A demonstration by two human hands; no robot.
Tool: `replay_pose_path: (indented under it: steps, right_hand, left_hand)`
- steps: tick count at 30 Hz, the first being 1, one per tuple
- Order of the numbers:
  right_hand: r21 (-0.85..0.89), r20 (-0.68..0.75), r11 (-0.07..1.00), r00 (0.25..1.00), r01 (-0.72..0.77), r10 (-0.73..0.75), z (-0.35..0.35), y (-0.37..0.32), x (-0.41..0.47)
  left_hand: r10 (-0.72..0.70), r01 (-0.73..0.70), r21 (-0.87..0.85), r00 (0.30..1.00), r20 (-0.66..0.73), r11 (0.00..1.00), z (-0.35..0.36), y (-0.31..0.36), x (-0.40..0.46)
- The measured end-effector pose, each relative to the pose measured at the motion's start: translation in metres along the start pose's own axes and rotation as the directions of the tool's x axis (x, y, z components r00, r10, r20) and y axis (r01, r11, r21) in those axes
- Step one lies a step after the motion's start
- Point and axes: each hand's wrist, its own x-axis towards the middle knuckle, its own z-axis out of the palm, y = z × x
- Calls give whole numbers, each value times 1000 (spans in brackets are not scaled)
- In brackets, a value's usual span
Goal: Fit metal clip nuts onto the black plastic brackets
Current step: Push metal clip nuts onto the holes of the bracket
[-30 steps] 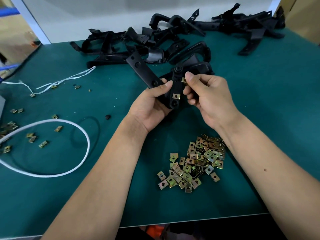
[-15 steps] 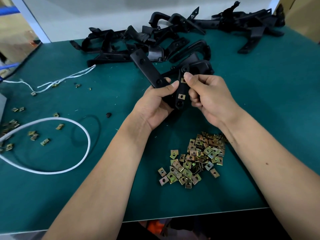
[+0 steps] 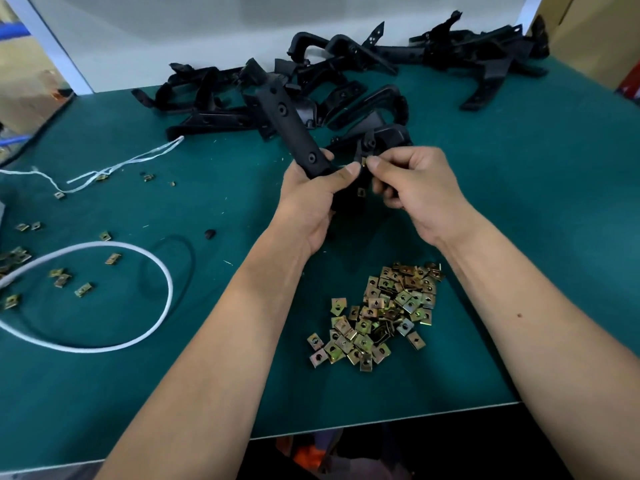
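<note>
Left hand (image 3: 311,199) gripped the black bracket (image 3: 294,133) above the mat | right hand (image 3: 412,188) pinched a clip nut (image 3: 364,163) at its tab | judged: keep nut square, press until seated | spare clip nuts (image 3: 377,317) near.

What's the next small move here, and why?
Probably push the clip nut fully onto the bracket. The right hand pinches it at the bracket's edge, the left hand grips the bracket, and a lower nut already looks seated.
</note>
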Motion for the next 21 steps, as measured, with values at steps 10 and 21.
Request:
replay_pose_path:
  steps: [10, 21]
  right_hand:
    - [48, -165, 994, 982, 101, -91, -83, -30, -43]
    - [-69, -718, 997, 692, 31, -71, -299, 8, -245]
  left_hand:
    - [438, -452, 350, 890, 122, 820, 108, -5, -27]
    - [101, -545, 423, 690, 716, 724, 316, -139, -164]
